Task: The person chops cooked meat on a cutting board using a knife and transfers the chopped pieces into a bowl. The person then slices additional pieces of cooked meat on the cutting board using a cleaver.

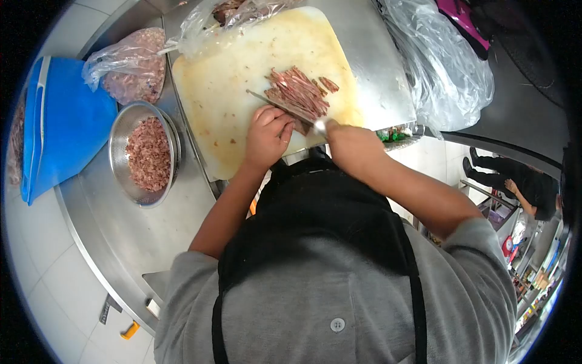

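Plastic in solid blue forms a big container at the left side of the frame. Just right of it, towards the upper left, we have a clear bag of chopped pink meat, and below that a round steel colander holding finely chopped reddish meat.

Right of these, the white, yellow-stained cutting board fills the upper middle of the frame. A clear bag with dark contents lies over its top edge. Our left hand is on the board's lower part, fingers curled and pressing down beside the blade, on a darker piece of meat that they partly hide. Our long steel knife lies between this hand and a loose heap of thin red meat strips. Our right hand is closed around the knife's handle.

We judge this to be the slicing step, well under way. Another cut calls for a firm hold on the piece, fingertips tucked back from the edge, and a level, steady stroke.

At the upper right is crumpled clear plastic; at the right edge, another person in black stands well apart.
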Demonstrator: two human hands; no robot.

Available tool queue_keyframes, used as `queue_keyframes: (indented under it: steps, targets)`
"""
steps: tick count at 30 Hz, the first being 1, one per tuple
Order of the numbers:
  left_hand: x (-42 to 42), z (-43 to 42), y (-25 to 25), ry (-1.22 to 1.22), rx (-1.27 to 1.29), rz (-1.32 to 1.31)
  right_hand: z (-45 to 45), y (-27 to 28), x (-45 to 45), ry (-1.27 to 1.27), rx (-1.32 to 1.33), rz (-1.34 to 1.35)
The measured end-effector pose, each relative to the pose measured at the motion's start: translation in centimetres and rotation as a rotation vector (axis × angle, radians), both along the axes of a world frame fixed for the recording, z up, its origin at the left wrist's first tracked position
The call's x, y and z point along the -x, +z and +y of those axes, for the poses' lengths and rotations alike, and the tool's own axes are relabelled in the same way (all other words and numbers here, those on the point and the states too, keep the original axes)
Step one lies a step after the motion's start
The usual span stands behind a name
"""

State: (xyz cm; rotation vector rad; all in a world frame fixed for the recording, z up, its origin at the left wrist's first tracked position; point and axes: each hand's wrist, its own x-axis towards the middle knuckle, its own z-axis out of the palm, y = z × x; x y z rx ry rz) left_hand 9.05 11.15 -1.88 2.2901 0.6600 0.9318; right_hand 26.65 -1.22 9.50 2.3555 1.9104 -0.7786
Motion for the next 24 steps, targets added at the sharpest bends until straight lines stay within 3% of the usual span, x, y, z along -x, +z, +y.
queue_keyframes:
  steps: [4,8,16,20,24]
  targets:
    - [0.5,0.0,0.1,-0.029,-0.023,0.021,3.0,1.3,-0.1,0.037,0.042,-0.007]
    - [0.8,-0.6,1.2,0.014,-0.015,0.008,0.1,6.6,-0.7,0.043,0.102,-0.028]
    - [0.5,-0.1,0.5,-0.011,-0.052,0.019,3.3,0.2,0.5,-0.001,0.047,0.046]
    - [1.1,-0.7,1.0,-0.013,0.005,-0.006,1.0,5.7,-0.2,0.027,0.106,-0.002]
    - [0.9,-0.8,0.5,-0.088,0.020,0.028,-0.8,4.7,0.6,-0.053,0.217,0.024]
